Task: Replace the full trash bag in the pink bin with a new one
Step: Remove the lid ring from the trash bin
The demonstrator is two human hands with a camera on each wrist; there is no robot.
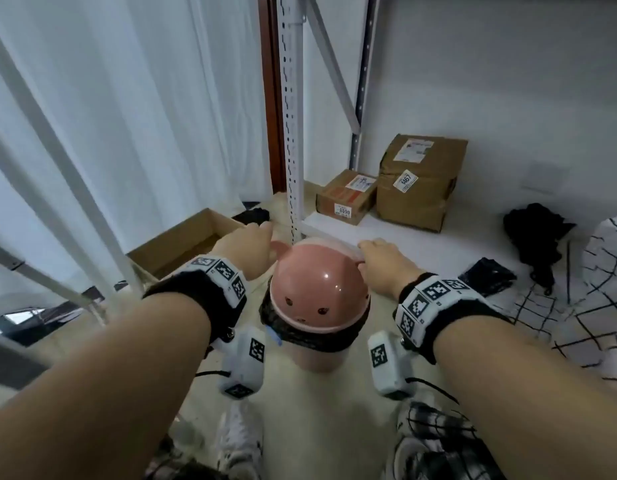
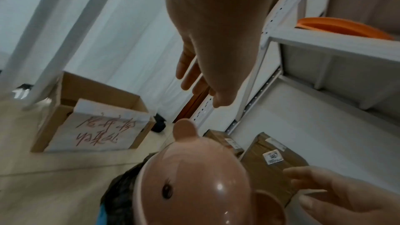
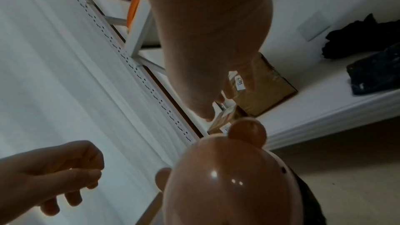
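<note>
The pink bin (image 1: 317, 360) stands on the floor between my forearms. It wears a domed pink lid (image 1: 317, 282) with an animal face and two round ears. A black trash bag (image 1: 314, 332) is folded over the rim just under the lid. My left hand (image 1: 246, 249) hovers beside the lid's left ear with its fingers (image 2: 188, 76) straight and holding nothing. My right hand (image 1: 383, 259) is at the lid's right rear edge, and its fingers (image 3: 216, 98) reach past the right ear (image 3: 246, 133). Whether either hand touches the lid cannot be told.
An open cardboard box (image 1: 182, 244) sits on the floor to the left by a white curtain. A perforated shelf upright (image 1: 293, 133) rises right behind the bin. Two sealed parcels (image 1: 417, 181) stand on the low white shelf (image 1: 386, 230). Black fabric (image 1: 535, 237) and a flat black pack (image 1: 487, 277) lie to the right.
</note>
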